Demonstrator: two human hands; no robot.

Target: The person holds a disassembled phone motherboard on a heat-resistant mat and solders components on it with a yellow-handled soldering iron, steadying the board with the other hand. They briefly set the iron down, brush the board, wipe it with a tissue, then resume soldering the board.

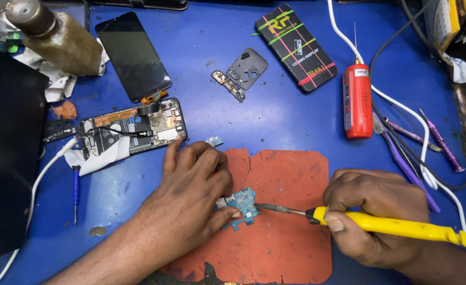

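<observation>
Far left: a dark panel [6, 153] covers the edge of the blue bench [275, 116]; a brownish bottle [59, 37] lies on crumpled white cloth; a white cable [43, 174] and a small blue screwdriver [75, 191] lie below it.
Left of centre: an opened phone [132, 129] with its insides showing lies near the top of the left hand; a black screen panel [132, 55] rests above it.
Left hand [191, 195]: palm down, fingers curled; thumb and fingertips pin a small blue circuit board [241, 207] to the worn red mat [286, 232].
Centre: the board sits on the mat between the two hands; the metal tip of the iron touches its right edge.
Right hand [373, 211]: closed in a fist-like grip round a yellow soldering iron [402, 227], tip pointing left.
Risk: the thumb lies just beside the tip, so a slip could burn it; a board that shifts under light pressure could let the tip skate across nearby parts; too long a touch might harm the board.
Upper centre: small loose phone parts [241, 74] and a flat black package [295, 47], well apart from the work.
Right: a red tool [357, 100], purple tools [428, 142] and cables [402, 113] crowd the space near the right wrist; they could snag the iron.
</observation>
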